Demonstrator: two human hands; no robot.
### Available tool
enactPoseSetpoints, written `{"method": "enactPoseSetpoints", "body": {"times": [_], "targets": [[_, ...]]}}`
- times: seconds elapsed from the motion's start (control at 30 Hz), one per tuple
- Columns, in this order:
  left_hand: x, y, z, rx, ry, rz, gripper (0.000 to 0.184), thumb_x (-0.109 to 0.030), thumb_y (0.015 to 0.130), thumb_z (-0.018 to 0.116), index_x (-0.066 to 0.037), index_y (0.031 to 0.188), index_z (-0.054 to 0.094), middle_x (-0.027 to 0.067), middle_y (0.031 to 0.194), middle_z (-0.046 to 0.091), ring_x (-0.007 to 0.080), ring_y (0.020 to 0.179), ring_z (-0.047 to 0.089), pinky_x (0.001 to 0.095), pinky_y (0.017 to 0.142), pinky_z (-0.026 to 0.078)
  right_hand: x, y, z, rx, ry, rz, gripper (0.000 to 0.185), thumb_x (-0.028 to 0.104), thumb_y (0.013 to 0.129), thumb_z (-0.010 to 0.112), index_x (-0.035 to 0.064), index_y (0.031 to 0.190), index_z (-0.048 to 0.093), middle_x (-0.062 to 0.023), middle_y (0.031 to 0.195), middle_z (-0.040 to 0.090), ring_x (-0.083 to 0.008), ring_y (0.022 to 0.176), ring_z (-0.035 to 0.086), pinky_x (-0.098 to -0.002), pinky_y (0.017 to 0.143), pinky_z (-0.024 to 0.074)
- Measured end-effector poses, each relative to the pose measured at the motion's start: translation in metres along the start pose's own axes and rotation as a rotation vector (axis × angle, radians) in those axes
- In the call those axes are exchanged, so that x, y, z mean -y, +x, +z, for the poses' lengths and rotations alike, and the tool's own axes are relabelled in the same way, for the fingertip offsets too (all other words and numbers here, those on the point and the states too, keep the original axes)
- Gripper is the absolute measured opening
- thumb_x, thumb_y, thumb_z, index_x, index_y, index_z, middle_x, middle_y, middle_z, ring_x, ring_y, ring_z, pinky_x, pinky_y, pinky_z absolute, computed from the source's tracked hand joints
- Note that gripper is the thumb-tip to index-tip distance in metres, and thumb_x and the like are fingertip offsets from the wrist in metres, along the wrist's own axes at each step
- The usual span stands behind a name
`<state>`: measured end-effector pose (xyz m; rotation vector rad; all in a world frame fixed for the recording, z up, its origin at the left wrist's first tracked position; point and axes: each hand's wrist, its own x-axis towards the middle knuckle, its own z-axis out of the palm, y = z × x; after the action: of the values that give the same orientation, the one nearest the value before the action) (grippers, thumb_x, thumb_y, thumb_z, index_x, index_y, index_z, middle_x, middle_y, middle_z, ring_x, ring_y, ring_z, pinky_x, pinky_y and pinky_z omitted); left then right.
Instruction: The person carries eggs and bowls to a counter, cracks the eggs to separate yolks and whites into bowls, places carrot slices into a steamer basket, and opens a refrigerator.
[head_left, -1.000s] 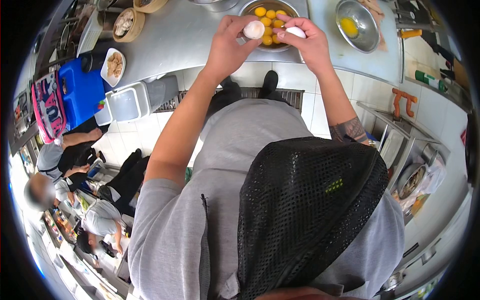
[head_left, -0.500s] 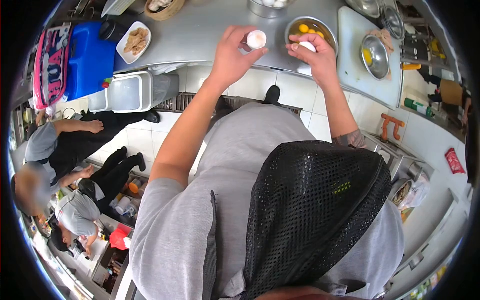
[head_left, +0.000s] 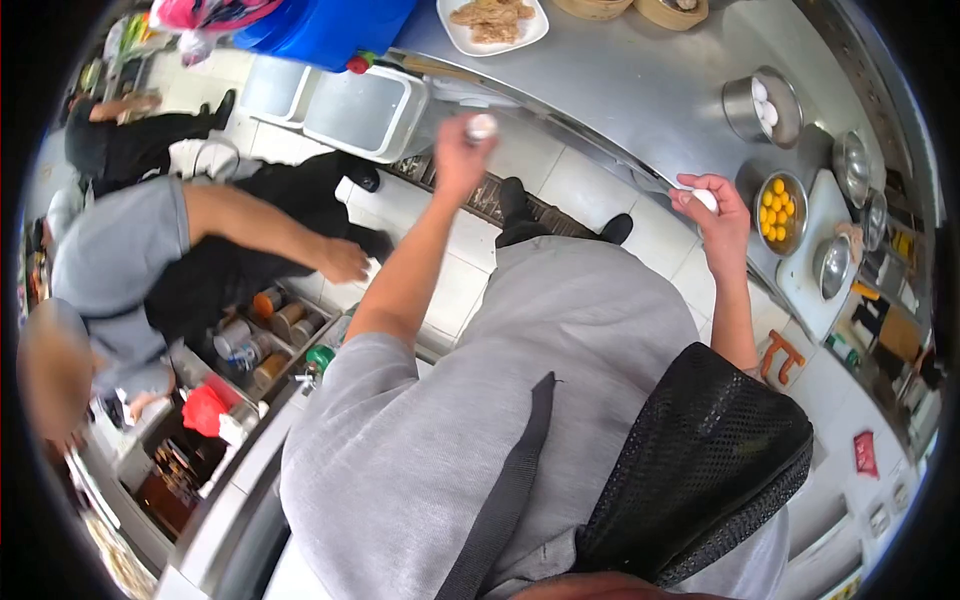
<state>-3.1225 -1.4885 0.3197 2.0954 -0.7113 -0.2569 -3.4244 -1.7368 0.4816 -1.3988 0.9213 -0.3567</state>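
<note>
My left hand [head_left: 462,165] is closed around a piece of white eggshell [head_left: 482,127], held past the counter's edge above the floor near the grey bins. My right hand [head_left: 718,212] grips another white eggshell [head_left: 705,200] at the counter's front edge; whether it is whole or broken I cannot tell. Just to the right of that hand stands a metal bowl [head_left: 798,235] holding several egg yolks [head_left: 775,207]. Farther back on the counter, a metal pot [head_left: 741,108] holds several white eggs [head_left: 765,105].
On the steel counter [head_left: 620,90] are a white dish of food [head_left: 493,48] and bamboo steamers [head_left: 670,14]. A white cutting board [head_left: 805,290] carries a metal bowl [head_left: 832,266]. Grey bins [head_left: 355,112] stand below left. A co-worker's arm [head_left: 270,232] reaches close to my left.
My view has turned left. My left hand has moved left, off the counter, with its eggshell. My right hand has moved away from the yolk bowl. The co-worker at left is closer.
</note>
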Motion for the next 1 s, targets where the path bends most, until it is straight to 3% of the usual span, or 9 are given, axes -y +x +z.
{"method": "enactPoseSetpoints", "body": {"times": [0.1, 0.17, 0.33, 0.43, 0.53, 0.6, 0.7, 0.87, 1.0], "targets": [[0.086, 0.019, -0.055, 0.004, 0.164, -0.447, 0.058, -0.036, 0.086, 0.080, -0.003, 0.131, 0.063, 0.0201, 0.120, 0.068, 0.0329, 0.105, 0.068, 0.0441, 0.092, 0.054, 0.007, -0.019, 0.007, 0.009, -0.607, -0.174, 0.022, 0.012, 0.086, 0.079, 0.0035, 0.103, 0.069, -0.0082, 0.111, 0.073, -0.0192, 0.106, 0.070, -0.0324, 0.096, 0.0520], [0.212, 0.037, -0.072, -0.056, 0.275, -0.400, 0.067, -0.043, 0.080, 0.083, -0.005, 0.132, 0.064, 0.0195, 0.109, 0.074, 0.0334, 0.094, 0.072, 0.0437, 0.082, 0.057, 0.005, -0.034, 0.009, -0.017, -0.563, -0.076, 0.024, 0.022, 0.086, 0.079, 0.0075, 0.104, 0.071, -0.0066, 0.107, 0.073, -0.0219, 0.106, 0.067, -0.0346, 0.097, 0.0502], [0.336, 0.087, -0.105, -0.177, -0.149, -0.679, 0.056, -0.018, 0.081, 0.080, 0.005, 0.129, 0.063, 0.0171, 0.120, 0.070, 0.0350, 0.106, 0.068, 0.0473, 0.092, 0.055, -0.005, -0.059, 0.011, -0.056, -0.590, 0.080, 0.026, 0.022, 0.084, 0.079, 0.0074, 0.104, 0.070, -0.0073, 0.101, 0.072, -0.0215, 0.098, 0.068, -0.0340, 0.091, 0.0517], [0.317, 0.104, -0.108, -0.104, -0.342, -0.939, 0.053, -0.012, 0.083, 0.078, 0.010, 0.128, 0.061, 0.0180, 0.131, 0.064, 0.0346, 0.115, 0.063, 0.0493, 0.100, 0.050, -0.017, -0.071, 0.009, -0.081, -0.594, 0.216, 0.026, 0.021, 0.083, 0.079, 0.0071, 0.103, 0.069, -0.0077, 0.094, 0.071, -0.0195, 0.088, 0.068, -0.0334, 0.084, 0.0529], [0.309, 0.099, -0.095, -0.124, -0.297, -0.742, 0.060, -0.014, 0.080, 0.081, 0.010, 0.131, 0.060, 0.0174, 0.132, 0.064, 0.0328, 0.119, 0.062, 0.0460, 0.102, 0.050, -0.026, -0.072, 0.006, -0.090, -0.568, 0.250, 0.026, 0.020, 0.083, 0.079, 0.0071, 0.102, 0.068, -0.0078, 0.088, 0.069, -0.0173, 0.078, 0.066, -0.0321, 0.075, 0.0532], [0.277, 0.074, -0.065, -0.330, 0.053, -0.474, 0.055, -0.010, 0.081, 0.078, 0.011, 0.128, 0.060, 0.0234, 0.127, 0.066, 0.0343, 0.110, 0.065, 0.0446, 0.099, 0.051, -0.033, -0.073, 0.000, -0.109, -0.558, 0.240, 0.025, 0.020, 0.083, 0.079, 0.0067, 0.100, 0.067, -0.0085, 0.087, 0.069, -0.0168, 0.071, 0.066, -0.0322, 0.070, 0.0529], [0.220, 0.015, -0.023, -0.128, 0.345, -0.226, 0.041, -0.011, 0.083, 0.069, 0.010, 0.119, 0.066, 0.0240, 0.102, 0.068, 0.0356, 0.093, 0.066, 0.0432, 0.088, 0.053, -0.047, -0.078, -0.014, -0.176, -0.532, 0.029, 0.027, 0.021, 0.085, 0.078, 0.0076, 0.105, 0.066, -0.0083, 0.088, 0.070, -0.0159, 0.066, 0.066, -0.0312, 0.064, 0.0534], [0.020, -0.069, 0.053, 0.624, -0.018, 0.097, 0.020, -0.013, 0.093, 0.071, -0.003, 0.110, 0.075, 0.0170, 0.098, 0.074, 0.0274, 0.086, 0.072, 0.0385, 0.079, 0.058, -0.028, -0.078, -0.043, -0.222, -0.039, 0.396, 0.027, 0.025, 0.095, 0.067, 0.0072, 0.115, 0.061, -0.0073, 0.091, 0.072, -0.0150, 0.059, 0.067, -0.0279, 0.052, 0.0533], [-0.180, -0.053, 0.115, 0.607, -0.187, 0.501, 0.023, -0.014, 0.094, 0.072, -0.004, 0.115, 0.074, 0.0145, 0.098, 0.074, 0.0225, 0.085, 0.071, 0.0332, 0.076, 0.056, -0.053, -0.075, -0.084, -0.167, -0.072, 0.260, 0.024, 0.024, 0.097, 0.062, 0.0060, 0.112, 0.064, -0.0058, 0.088, 0.072, -0.0117, 0.048, 0.057, -0.0282, 0.043, 0.0442]]}}
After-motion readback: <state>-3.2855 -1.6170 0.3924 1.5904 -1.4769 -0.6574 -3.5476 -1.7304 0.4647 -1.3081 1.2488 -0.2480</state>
